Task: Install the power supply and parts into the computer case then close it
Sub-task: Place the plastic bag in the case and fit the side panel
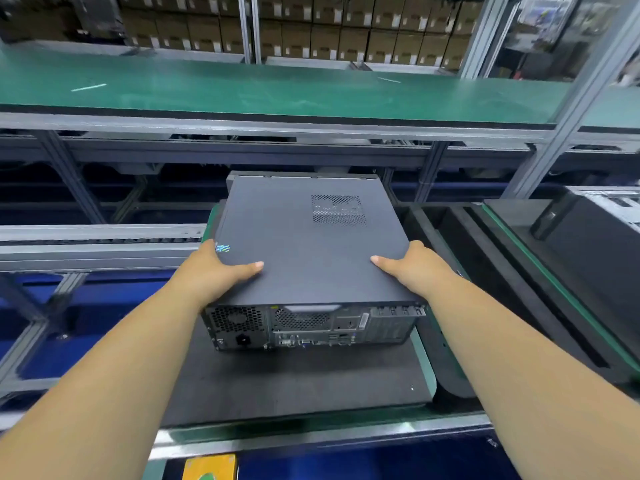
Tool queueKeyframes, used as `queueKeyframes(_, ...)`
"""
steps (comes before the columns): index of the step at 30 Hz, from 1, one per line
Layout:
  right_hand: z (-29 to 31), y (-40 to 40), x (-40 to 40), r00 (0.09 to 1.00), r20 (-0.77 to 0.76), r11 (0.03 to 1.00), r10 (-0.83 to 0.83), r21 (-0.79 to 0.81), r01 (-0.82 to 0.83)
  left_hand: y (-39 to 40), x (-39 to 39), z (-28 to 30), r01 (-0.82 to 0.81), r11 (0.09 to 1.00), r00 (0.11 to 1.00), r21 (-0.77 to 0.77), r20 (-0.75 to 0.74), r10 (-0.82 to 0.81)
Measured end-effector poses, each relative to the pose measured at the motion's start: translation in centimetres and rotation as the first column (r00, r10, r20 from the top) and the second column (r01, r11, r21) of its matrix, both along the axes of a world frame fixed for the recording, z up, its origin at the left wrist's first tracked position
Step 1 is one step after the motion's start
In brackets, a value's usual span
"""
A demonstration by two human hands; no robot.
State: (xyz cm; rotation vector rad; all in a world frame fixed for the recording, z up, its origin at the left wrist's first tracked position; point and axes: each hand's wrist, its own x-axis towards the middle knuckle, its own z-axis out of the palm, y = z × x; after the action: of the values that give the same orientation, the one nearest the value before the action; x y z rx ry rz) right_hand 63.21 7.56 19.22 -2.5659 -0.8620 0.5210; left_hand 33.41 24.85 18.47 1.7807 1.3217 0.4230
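gripping the closed computer case (311, 244) sides, left hand (221, 268) and right hand (412, 268), fingers hidden, thumbs on top.

A computer case (311, 251) lies flat on a padded tray (294, 382), rear panel toward the near edge. The left hand (218, 268) grips its near-left corner, the right hand (408, 268) its near-right corner. A second tray (519, 271) sits to the right; a shelf (277, 91) runs above and behind, with stacked boxes (329, 32) beyond it.
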Motion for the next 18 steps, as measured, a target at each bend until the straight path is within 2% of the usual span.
queueKeyframes(3, -0.2, -2.4, -0.5, 0.996, -0.075, 0.996, 0.040, 0.077, -0.034, -2.1, -1.8, -0.4, -0.006, 1.000, 0.998, -0.013, 0.068, 0.007)
queueKeyframes(6, -0.5, -4.7, -0.9, 0.967, -0.227, 0.972, 0.117, 0.226, -0.064, -3.4, -3.3, -1.1, 0.000, 1.000, 0.991, -0.026, 0.131, 0.004)
queueKeyframes(9, -0.6, -6.6, -1.4, 0.929, -0.308, 0.938, 0.204, 0.332, -0.096, -4.4, -4.2, -2.1, -0.027, 0.999, 0.987, 0.026, 0.161, 0.022)
queueKeyframes(14, -2.2, -7.3, -1.6, 0.968, -0.141, 0.908, 0.208, 0.396, -0.138, -5.3, -4.0, -3.3, -0.108, 0.972, 0.989, 0.208, 0.125, 0.083)
queueKeyframes(18, -2.9, -7.1, -1.5, 0.978, -0.089, 0.885, 0.187, 0.447, -0.129, -5.2, -3.5, -3.8, -0.153, 0.943, 0.986, 0.295, 0.110, 0.126)
